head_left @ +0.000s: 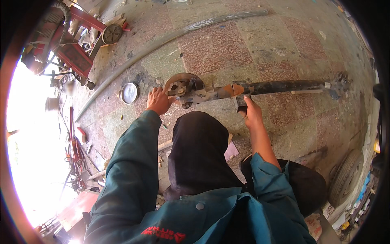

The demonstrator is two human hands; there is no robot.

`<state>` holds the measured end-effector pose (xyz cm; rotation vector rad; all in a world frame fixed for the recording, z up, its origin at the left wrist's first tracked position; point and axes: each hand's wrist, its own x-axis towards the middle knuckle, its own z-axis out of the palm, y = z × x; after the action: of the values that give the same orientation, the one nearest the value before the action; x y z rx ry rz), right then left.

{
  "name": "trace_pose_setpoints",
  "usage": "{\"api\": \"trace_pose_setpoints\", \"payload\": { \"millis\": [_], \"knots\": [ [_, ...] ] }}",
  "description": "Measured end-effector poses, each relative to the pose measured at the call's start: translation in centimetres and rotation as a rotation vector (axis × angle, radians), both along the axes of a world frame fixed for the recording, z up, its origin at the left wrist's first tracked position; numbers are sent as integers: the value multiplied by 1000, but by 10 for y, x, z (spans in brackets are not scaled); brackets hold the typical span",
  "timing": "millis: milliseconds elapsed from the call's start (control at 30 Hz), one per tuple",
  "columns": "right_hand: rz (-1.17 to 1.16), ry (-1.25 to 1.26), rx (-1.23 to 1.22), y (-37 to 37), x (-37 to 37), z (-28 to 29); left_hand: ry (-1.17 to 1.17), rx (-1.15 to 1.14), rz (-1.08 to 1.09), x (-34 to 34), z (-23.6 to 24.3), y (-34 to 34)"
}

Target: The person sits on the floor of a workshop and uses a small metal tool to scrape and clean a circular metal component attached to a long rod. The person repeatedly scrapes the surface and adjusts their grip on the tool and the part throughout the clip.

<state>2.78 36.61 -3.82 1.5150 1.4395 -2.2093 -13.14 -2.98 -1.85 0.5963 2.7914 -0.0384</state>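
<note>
A long metal axle (276, 86), dark along its right part and rust-brown near the middle, lies crosswise on the floor in front of me. At its left end sits a rusty round plate (195, 82) with a hub on it. My left hand (159, 101) grips the plate's left edge, fingers over the rim and thumb toward the hub. My right hand (252, 113) is closed round a dark square bracket (241, 104) on the near side of the axle, its thumb on top. The fingers underneath are partly hidden. The axle's far right end looks dirty and lumpy.
A round metal lid or dish (130, 93) lies left of my left hand. Behind runs a long grey pipe (162, 40). A red wheeled machine (77, 59) stands back left, with tools (77, 154) below it. At right leans a tyre (346, 178).
</note>
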Motion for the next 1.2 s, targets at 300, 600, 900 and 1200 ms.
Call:
{"api": "trace_pose_setpoints", "payload": {
  "millis": [300,600,900,1200],
  "knots": [
    [0,33,-14,1,1,-5,-8,-26,0,-2,-2,-2],
    [9,15,-23,4,2,-10,-12,-13,-2,-1,5,2],
    [7,11,-1,-1,1,1,7,-1,-4,1,2,1],
    [-23,59,-33,0,2,-2,7,0,-5,0,-2,-2]
  ]
}}
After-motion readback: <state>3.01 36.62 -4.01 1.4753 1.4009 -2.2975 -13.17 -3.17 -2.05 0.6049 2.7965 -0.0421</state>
